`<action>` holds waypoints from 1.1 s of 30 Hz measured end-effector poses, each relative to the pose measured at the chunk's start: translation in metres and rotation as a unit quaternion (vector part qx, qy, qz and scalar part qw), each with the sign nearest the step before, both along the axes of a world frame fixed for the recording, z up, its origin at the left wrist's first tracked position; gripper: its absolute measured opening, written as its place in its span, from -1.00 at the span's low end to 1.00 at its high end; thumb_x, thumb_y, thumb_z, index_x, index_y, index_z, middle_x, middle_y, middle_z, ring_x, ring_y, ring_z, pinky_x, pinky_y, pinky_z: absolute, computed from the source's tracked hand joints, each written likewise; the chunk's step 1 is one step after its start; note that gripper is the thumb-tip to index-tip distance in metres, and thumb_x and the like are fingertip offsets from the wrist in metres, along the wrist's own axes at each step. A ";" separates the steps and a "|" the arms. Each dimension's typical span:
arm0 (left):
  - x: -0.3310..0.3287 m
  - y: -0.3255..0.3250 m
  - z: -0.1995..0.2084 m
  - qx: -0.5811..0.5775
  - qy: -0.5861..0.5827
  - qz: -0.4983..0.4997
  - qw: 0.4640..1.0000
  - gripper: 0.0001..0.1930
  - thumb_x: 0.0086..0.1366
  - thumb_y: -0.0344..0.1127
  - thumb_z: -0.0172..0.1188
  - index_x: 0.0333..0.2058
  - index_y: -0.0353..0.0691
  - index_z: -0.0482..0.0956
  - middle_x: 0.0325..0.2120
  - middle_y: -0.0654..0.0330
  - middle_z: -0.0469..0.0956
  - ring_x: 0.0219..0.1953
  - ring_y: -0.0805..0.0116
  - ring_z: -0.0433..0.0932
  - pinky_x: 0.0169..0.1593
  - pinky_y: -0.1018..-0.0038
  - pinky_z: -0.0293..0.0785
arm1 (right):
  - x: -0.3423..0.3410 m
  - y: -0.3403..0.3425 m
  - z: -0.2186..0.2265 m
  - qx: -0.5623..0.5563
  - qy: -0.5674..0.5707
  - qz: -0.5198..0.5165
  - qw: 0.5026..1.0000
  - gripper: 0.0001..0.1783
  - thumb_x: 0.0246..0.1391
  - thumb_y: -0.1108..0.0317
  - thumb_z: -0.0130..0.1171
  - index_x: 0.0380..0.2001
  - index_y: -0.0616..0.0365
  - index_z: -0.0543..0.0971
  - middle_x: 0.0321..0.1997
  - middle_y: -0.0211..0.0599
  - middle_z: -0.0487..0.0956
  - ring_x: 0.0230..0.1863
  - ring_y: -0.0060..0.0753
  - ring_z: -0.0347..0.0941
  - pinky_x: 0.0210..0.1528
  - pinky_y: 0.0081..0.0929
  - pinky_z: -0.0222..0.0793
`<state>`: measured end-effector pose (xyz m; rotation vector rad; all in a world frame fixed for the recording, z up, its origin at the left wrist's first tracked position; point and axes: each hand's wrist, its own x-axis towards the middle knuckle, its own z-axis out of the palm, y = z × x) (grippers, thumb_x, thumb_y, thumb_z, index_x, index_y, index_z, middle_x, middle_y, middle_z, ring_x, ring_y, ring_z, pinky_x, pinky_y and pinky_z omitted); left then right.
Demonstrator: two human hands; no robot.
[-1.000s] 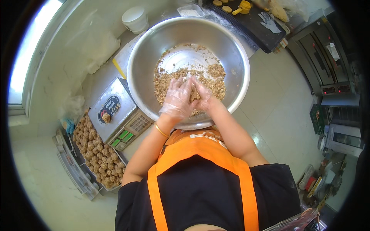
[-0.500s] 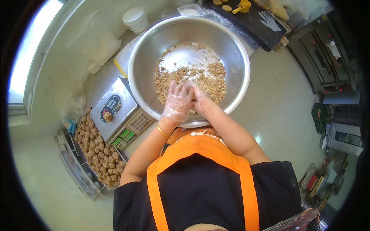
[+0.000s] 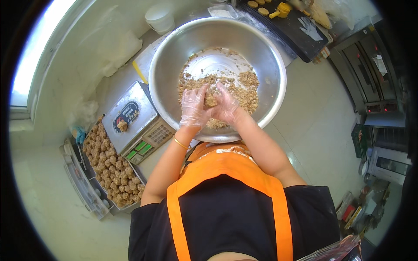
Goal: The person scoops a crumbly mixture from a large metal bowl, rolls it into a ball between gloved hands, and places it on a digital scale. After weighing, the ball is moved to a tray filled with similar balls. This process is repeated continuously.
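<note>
My left hand [image 3: 194, 107] and my right hand [image 3: 227, 107], both in clear plastic gloves, are over the near side of a large steel bowl [image 3: 271, 56]. Between them they cup a rough lump of crumbly mixture [image 3: 210, 101], its top visible between the fingers. Loose brown, nutty-looking mixture [image 3: 244, 93] covers much of the bowl's bottom, thinner at the far side. Left of the bowl, a small lump [image 3: 122, 126] sits on the metal pan of a digital scale [image 3: 138, 114].
A tray of many formed balls [image 3: 114, 172] stands left of the scale. Behind the bowl are a white bucket [image 3: 160, 18] and a tub of white powder [image 3: 223, 11]. A black tray [image 3: 300, 41] with a yellow scoop [image 3: 281, 9] lies far right, near an oven [image 3: 370, 69].
My hands have opened apart from being pressed together, and the lump between them now shows. The view has shifted slightly.
</note>
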<state>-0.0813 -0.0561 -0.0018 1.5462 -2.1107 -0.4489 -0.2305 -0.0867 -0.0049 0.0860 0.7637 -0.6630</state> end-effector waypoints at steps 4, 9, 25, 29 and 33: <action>-0.001 0.011 -0.007 -0.041 -0.096 -0.035 0.994 -0.27 0.10 -0.06 0.46 0.24 -0.10 0.43 -0.01 0.07 0.50 0.17 -0.02 0.40 0.43 -0.09 0.05 | 0.008 0.000 -0.029 -0.074 0.086 0.000 0.994 -0.24 0.38 -0.29 -0.13 0.25 0.19 0.42 0.26 -0.08 0.49 0.24 -0.12 0.44 0.21 -0.07 0.50; -0.005 0.031 -0.041 -0.118 -0.147 -0.046 0.981 -0.51 0.15 -0.27 0.27 0.09 -0.19 0.57 0.13 0.09 0.47 0.31 0.09 0.33 0.49 -0.11 -0.03 | 0.037 0.022 -0.019 -0.131 0.234 -0.047 0.962 -0.34 0.37 -0.20 -0.03 0.18 0.17 0.48 0.26 -0.10 0.51 0.29 -0.16 0.41 0.40 -0.11 0.25; 0.090 0.016 0.021 -0.031 0.021 0.179 0.983 -0.36 0.13 -0.12 0.42 0.15 -0.26 0.47 -0.22 0.04 0.65 -0.02 0.01 0.57 0.41 -0.04 0.13 | 0.011 0.005 -0.042 -0.229 0.307 0.160 0.910 -0.07 0.31 -0.41 -0.07 0.40 0.17 0.28 0.42 -0.03 0.34 0.40 0.00 0.30 0.37 -0.01 0.35; 0.210 0.008 -0.019 -0.023 -0.254 0.373 0.892 -0.32 0.19 -0.01 0.39 0.22 -0.22 0.46 -0.17 0.08 0.65 0.04 0.06 0.54 0.40 -0.08 0.08 | -0.008 -0.006 -0.077 -0.423 0.547 0.321 0.647 -0.28 0.31 -0.19 0.07 0.33 0.09 0.42 0.48 -0.05 0.31 0.50 -0.01 0.18 0.42 0.09 0.19; 0.275 0.027 -0.026 0.125 -0.262 0.402 0.868 -0.21 0.15 0.14 0.41 0.27 -0.15 0.41 -0.02 0.08 0.62 0.13 0.07 0.47 0.44 -0.05 -0.01 | 0.000 -0.014 -0.091 -0.462 0.692 0.417 0.366 -0.19 0.22 -0.17 0.18 0.41 0.01 0.33 0.58 0.06 0.07 0.57 0.20 -0.04 0.54 0.04 -0.02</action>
